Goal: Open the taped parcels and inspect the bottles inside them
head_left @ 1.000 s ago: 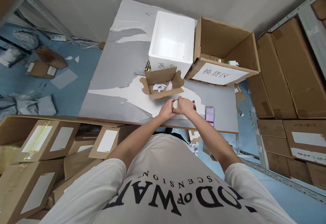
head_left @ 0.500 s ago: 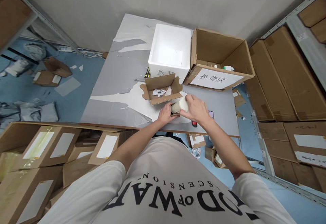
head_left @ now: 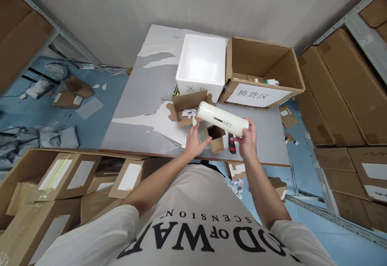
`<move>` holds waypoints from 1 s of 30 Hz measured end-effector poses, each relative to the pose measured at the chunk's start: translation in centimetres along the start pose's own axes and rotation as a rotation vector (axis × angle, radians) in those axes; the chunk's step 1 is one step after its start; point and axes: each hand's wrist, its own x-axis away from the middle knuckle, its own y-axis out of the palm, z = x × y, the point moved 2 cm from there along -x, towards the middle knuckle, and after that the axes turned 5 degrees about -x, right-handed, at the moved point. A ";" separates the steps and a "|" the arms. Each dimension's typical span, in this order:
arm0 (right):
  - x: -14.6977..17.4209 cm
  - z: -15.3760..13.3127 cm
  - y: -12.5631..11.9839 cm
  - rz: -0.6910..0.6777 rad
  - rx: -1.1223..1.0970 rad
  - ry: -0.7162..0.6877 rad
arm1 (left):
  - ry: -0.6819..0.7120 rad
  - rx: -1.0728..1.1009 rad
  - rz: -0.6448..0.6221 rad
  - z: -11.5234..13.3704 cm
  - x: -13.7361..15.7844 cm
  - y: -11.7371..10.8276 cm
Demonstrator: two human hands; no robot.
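Observation:
A cream-white bottle (head_left: pixel 222 118) with dark lettering and a strap at its left end lies nearly sideways above the table. My right hand (head_left: pixel 248 139) grips it by its right end. My left hand (head_left: pixel 195 142) is open near the strap end, thumb and fingers apart. Below the bottle, a small brown carton (head_left: pixel 215 140) stands with its top open and its inside dark. Just behind, an open cardboard box (head_left: pixel 184 104) holds crumpled white scraps and is partly hidden by the bottle. A red and black tool (head_left: pixel 231 143) rests beside my right hand.
On the table (head_left: pixel 127 127), covered in torn grey sheeting, stand a white foam box (head_left: pixel 201 81) and a large labelled carton (head_left: pixel 261 96) with small items inside. Stacked boxes (head_left: pixel 335 84) line the right. Packed cartons (head_left: pixel 72 177) sit at the lower left. Scraps litter the blue floor.
The bottle has come out of the small carton and turned sideways in my right hand. My left hand has let go of the carton, which now stands on the table.

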 end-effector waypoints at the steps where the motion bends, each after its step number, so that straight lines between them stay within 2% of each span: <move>1: 0.5 0.9 0.4 0.015 -0.109 0.053 | 0.022 0.086 0.014 0.7 -0.1 -0.3; 5: 2.8 3.1 2.7 -0.012 -0.437 0.213 | 0.076 0.615 -0.059 3.9 -1.6 -0.5; 7: 4.0 3.7 3.9 -0.054 -0.540 0.264 | 0.024 0.837 -0.095 5.4 -2.5 -0.2; 9: 5.0 4.2 4.8 -0.120 -0.604 0.305 | -0.056 0.956 -0.099 6.5 -3.1 0.0; 14: 5.9 5.1 5.3 -0.232 -0.612 0.364 | -0.208 1.034 -0.047 6.5 -3.3 -0.1; 22: 5.0 4.7 4.8 -0.264 -0.457 0.388 | -0.230 0.990 -0.090 5.5 -4.1 -0.2; 26: 4.7 4.3 4.6 -0.271 -0.405 0.354 | -0.227 1.023 -0.185 5.6 -4.4 -0.7; 30: 4.5 4.4 4.3 -0.290 -0.484 0.383 | -0.264 1.086 -0.340 4.9 -4.6 -1.0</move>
